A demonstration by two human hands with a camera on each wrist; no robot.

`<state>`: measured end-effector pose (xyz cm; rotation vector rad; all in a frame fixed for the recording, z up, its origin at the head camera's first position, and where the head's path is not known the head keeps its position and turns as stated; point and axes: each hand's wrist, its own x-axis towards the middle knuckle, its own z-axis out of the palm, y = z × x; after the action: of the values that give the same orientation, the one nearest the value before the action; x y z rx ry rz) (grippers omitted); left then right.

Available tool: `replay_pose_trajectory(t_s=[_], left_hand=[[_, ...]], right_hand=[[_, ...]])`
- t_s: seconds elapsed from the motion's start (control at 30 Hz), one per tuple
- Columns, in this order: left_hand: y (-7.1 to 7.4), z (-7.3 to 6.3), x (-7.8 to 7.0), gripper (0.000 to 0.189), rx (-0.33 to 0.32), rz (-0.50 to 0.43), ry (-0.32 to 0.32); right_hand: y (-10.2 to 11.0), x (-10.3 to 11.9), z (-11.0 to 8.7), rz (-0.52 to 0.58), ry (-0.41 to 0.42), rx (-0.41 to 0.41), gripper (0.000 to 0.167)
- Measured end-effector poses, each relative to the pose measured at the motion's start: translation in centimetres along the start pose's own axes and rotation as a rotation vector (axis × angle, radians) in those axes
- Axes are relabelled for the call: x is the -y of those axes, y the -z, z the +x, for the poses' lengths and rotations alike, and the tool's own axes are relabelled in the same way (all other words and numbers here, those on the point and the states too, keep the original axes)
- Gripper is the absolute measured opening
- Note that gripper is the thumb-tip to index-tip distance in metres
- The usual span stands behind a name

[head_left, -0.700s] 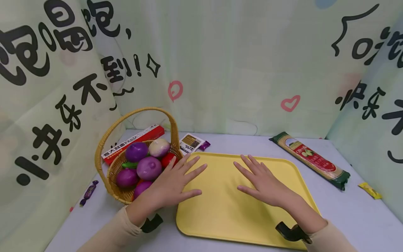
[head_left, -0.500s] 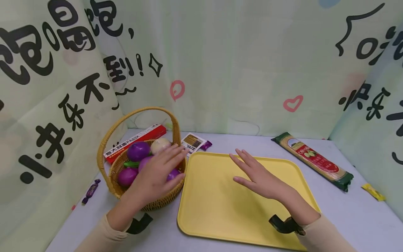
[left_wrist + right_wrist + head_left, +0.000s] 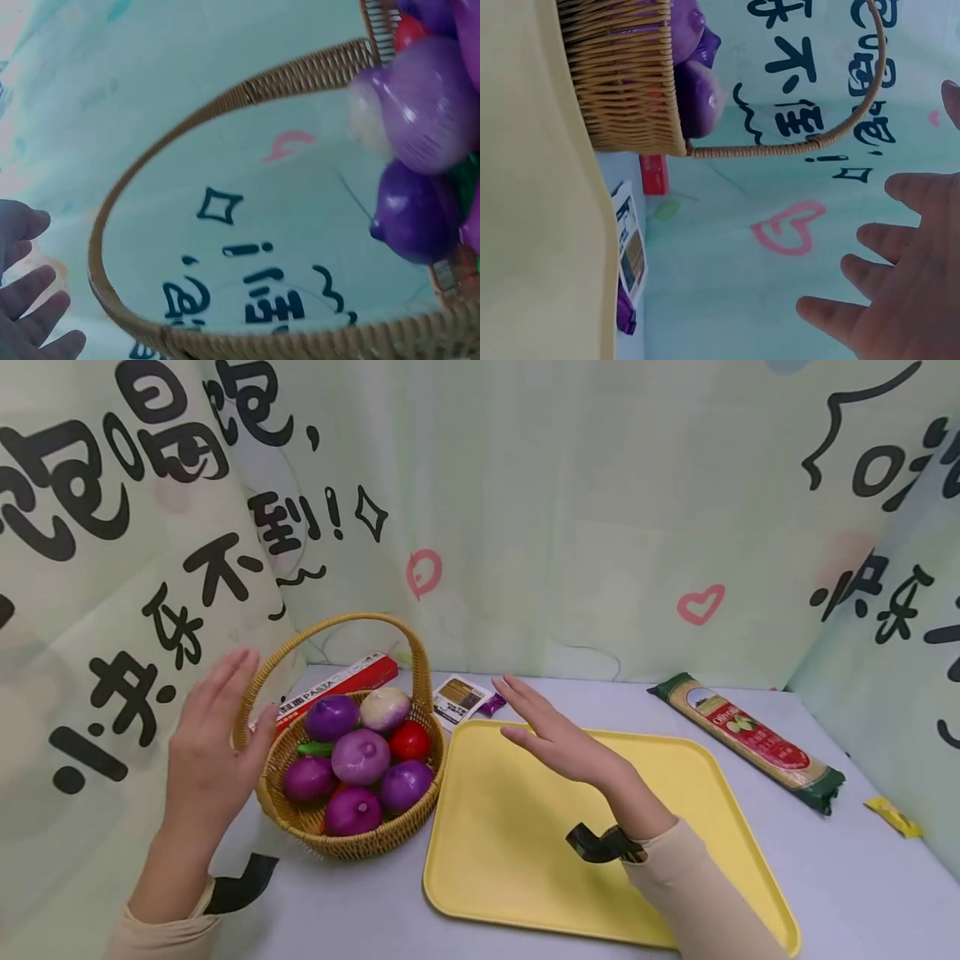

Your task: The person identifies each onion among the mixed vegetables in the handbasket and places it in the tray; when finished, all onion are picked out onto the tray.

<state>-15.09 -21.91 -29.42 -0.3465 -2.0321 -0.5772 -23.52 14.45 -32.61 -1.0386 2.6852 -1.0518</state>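
A wicker basket (image 3: 352,847) with a tall arched handle (image 3: 416,660) holds several purple onion-like vegetables (image 3: 360,757), a whitish one (image 3: 385,708) and a red tomato-like one (image 3: 409,741). My left hand (image 3: 213,743) is raised at the basket's left, fingers straight, overlapping the handle's left side in the head view; the left wrist view shows its fingertips (image 3: 45,315) apart from the handle. My right hand (image 3: 558,735) hovers over the yellow tray (image 3: 540,860), fingers extended toward the basket and holding nothing. In the right wrist view its fingers (image 3: 885,244) are spread.
A red pasta box (image 3: 367,675) lies behind the basket. Beside it are a white-and-brown packet (image 3: 457,700) and a purple-wrapped candy (image 3: 492,705). A long noodle package (image 3: 750,739) lies right of the tray, with a yellow candy (image 3: 892,817) further right. Printed curtains (image 3: 562,527) enclose the table.
My left hand has moved left from over the vegetables to the basket's outer left side, uncovering them. The right hand has shifted left and slightly up toward the basket.
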Motion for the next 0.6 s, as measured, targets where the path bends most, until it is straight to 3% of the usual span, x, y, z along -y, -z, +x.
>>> replay_pose_trajectory(t_s=[0.1, 0.23, 0.43, 0.6], left_hand=[[0.4, -0.6, 1.0, 0.063, -0.014, 0.027, 0.076], [0.5, -1.5, 1.8, 0.063, 0.002, 0.042, 0.137], [0.0, -2.6, 2.0, 0.069, 0.078, 0.052, 0.226], [-0.2, -3.1, 1.9, 0.070, 0.112, 0.073, 0.287]], right_hand=[[-0.3, 0.4, 1.5, 0.067, 0.038, -0.005, 0.062], [-1.0, 0.9, 3.3, 0.163, 0.084, -0.001, 0.061], [-2.3, 1.5, 5.4, 0.253, 0.104, 0.010, 0.068], [-3.8, 2.2, 7.6, 0.302, 0.111, 0.020, 0.064]])
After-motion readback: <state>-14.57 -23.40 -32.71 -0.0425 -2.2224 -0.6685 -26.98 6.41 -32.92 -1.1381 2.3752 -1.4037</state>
